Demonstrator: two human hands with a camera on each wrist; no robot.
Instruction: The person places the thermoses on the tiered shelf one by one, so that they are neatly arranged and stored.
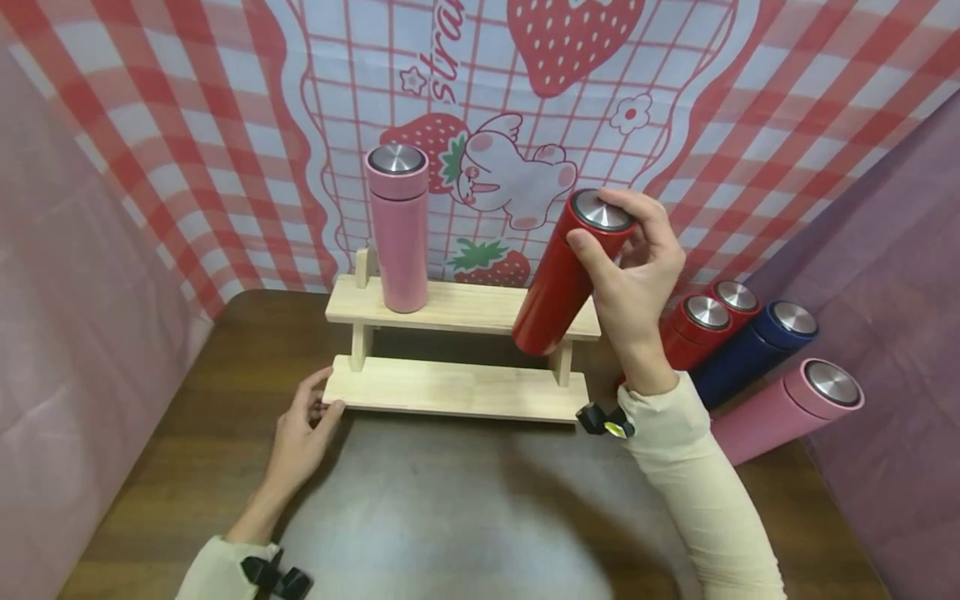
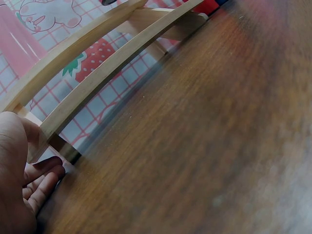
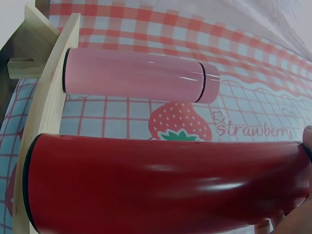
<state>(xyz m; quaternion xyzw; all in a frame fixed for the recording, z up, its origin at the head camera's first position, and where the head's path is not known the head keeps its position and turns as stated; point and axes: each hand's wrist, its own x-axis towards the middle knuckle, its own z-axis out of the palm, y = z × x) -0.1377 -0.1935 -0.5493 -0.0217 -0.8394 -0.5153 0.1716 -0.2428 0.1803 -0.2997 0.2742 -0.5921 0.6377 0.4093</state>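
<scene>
1. Head view: right hand (image 1: 641, 287) has red bottle (image 1: 558, 287) just below its lid, thumb and fingers curled round, parted only by the bottle's width.
2. Red bottle is at the right end of wooden rack (image 1: 442, 390), its base overlapping the front edge of upper shelf (image 1: 472, 307). Base points down, away from the fingers; contact with the board, cannot tell.
3. Long axis: slanted in head view, lid toward rack's right; right wrist view shows it nearly parallel to pink bottle (image 1: 401, 242), upright on rack's upper left.
4. Left hand (image 1: 300, 437) at rack's left end, thumb and fingertips pinching lower shelf (image 1: 487, 393). Right hand nearer upper shelf's right end.
5. Room: bare board right of pink bottle; patterned cloth (image 1: 592, 137) behind rack; navy bottle (image 1: 750, 350) among others to its right.
</scene>
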